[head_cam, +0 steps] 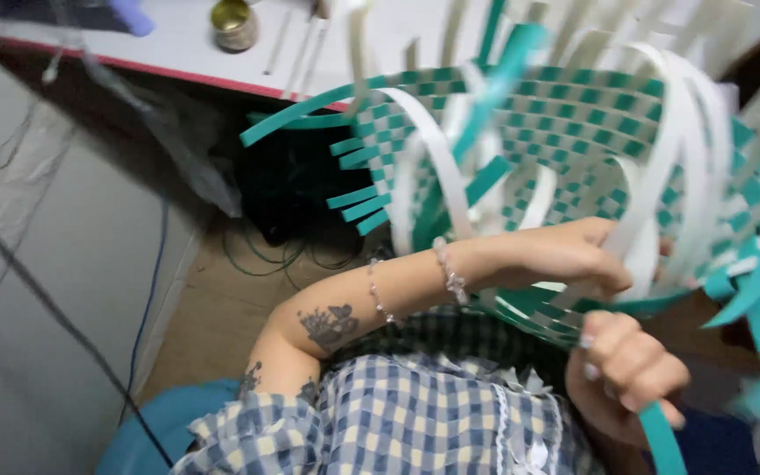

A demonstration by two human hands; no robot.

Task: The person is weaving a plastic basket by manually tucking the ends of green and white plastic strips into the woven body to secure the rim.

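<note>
Head view: a half-woven basket of teal and white strips fills the upper right of the frame. The left hand, at centre right, has its fingers clamped on a white strip. The right hand, lower right, grips a teal strip. A small tin stands on the table, upper left.

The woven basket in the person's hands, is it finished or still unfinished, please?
Unfinished: the woven basket has loose white and teal strips sticking out past its checkered weave, and the left hand and right hand each grip one.

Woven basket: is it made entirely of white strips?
No: the woven basket is a checker weave of teal and white strips, with the left hand gripping a white strip.
</note>
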